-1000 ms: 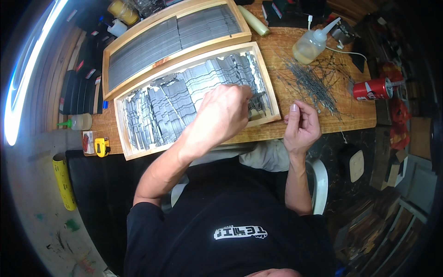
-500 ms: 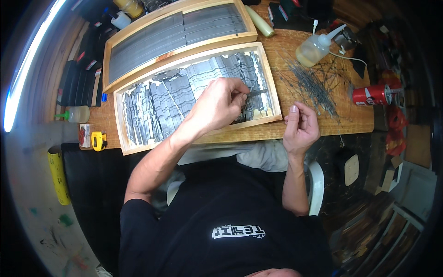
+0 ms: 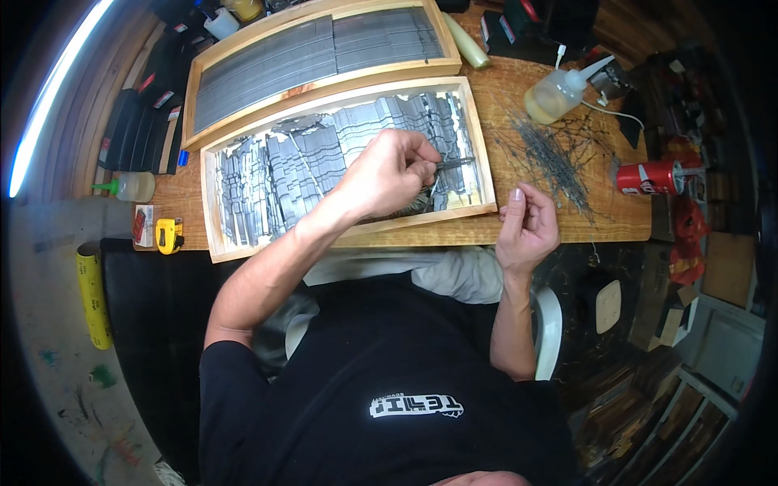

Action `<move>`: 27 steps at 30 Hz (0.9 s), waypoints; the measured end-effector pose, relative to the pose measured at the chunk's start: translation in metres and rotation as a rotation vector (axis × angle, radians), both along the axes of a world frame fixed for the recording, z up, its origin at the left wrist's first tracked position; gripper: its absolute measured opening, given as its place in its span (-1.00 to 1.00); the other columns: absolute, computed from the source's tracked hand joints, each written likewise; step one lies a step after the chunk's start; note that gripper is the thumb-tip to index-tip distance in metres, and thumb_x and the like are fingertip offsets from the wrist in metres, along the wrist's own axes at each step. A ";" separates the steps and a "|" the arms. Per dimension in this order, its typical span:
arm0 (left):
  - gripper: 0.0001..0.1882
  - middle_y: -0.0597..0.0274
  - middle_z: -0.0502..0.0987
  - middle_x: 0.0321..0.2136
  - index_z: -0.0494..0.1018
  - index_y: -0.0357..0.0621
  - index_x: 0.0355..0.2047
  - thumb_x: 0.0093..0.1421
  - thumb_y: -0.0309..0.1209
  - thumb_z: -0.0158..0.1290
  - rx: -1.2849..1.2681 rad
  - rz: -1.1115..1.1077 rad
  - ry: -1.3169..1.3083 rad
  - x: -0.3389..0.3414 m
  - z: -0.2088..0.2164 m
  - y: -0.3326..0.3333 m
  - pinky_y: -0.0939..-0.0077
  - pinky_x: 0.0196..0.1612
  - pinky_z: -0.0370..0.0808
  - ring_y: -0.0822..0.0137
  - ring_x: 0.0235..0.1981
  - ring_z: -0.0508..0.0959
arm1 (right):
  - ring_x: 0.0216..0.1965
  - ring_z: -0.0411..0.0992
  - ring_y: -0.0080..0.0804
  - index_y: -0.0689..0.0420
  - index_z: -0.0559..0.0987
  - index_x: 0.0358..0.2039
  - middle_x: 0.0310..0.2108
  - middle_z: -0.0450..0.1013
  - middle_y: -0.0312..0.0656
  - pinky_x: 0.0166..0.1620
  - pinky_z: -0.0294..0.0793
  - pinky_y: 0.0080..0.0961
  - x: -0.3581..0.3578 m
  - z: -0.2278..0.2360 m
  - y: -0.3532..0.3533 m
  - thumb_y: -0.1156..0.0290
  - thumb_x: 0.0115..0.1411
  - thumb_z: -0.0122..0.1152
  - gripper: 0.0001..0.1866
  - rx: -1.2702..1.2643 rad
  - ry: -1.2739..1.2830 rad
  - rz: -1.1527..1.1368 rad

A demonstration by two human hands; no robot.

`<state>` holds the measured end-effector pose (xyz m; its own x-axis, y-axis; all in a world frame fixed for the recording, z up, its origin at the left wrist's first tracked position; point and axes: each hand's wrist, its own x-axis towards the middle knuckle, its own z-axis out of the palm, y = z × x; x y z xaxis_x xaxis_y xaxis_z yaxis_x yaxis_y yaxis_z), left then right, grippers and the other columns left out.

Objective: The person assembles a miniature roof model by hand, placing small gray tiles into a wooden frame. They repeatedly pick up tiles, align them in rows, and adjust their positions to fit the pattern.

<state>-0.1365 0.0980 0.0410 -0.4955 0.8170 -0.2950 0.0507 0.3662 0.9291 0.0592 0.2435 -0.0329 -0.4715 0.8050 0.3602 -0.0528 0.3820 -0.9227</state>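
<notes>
My left hand [image 3: 389, 172] reaches over a shallow wooden tray [image 3: 489, 182] filled with thin grey strips [image 3: 312, 158] in uneven rows. Its thumb and fingers pinch a thin dark strip [image 3: 455, 164], which points toward the tray's right side. The hand covers part of the strips beneath it. Beside the tray's right front corner, my right hand [image 3: 528, 229] is raised with its fingers curled in and the thumb up. Nothing shows between those fingers.
Behind lies a second framed tray [image 3: 267, 69] of flat grey strips. Rightward on the wooden table are a pile of dark slivers [image 3: 555, 162], a nozzle bottle [image 3: 553, 95] and a red can [image 3: 648, 177]. A yellow tape measure [image 3: 169, 236] sits at the left edge.
The view has shifted slightly. My left hand stays over the same part of the tray with its pinch kept, and my right hand has barely moved.
</notes>
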 end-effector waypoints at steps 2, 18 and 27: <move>-0.85 0.16 0.69 -0.34 0.58 -0.42 -0.07 0.42 -0.60 0.11 0.021 0.002 -0.046 -0.002 -0.002 0.000 0.53 -0.13 0.59 0.44 -0.26 0.65 | -0.39 0.50 -0.68 0.35 0.61 -0.08 -0.32 0.57 -0.26 -0.38 0.47 -0.75 0.000 0.000 0.000 0.59 0.41 0.29 -0.87 0.002 0.007 0.003; -0.84 0.16 0.69 -0.35 0.58 -0.43 -0.07 0.41 -0.58 0.11 0.018 0.000 -0.009 -0.005 0.003 -0.001 0.53 -0.09 0.59 0.43 -0.26 0.66 | -0.27 0.50 -0.61 0.37 0.62 0.01 -0.14 0.54 -0.18 -0.22 0.51 -0.68 -0.007 0.035 0.002 0.56 0.35 0.37 -0.74 0.047 -0.256 0.264; -0.83 0.12 0.69 -0.37 0.61 -0.45 -0.10 0.39 -0.59 0.10 0.015 0.036 0.000 -0.009 0.009 -0.011 0.47 -0.14 0.61 0.40 -0.29 0.67 | -0.35 0.52 -0.41 0.24 0.71 -0.16 -0.28 0.51 -0.21 -0.30 0.53 -0.49 -0.012 0.053 -0.010 0.44 0.17 0.55 -0.74 0.286 -0.328 0.144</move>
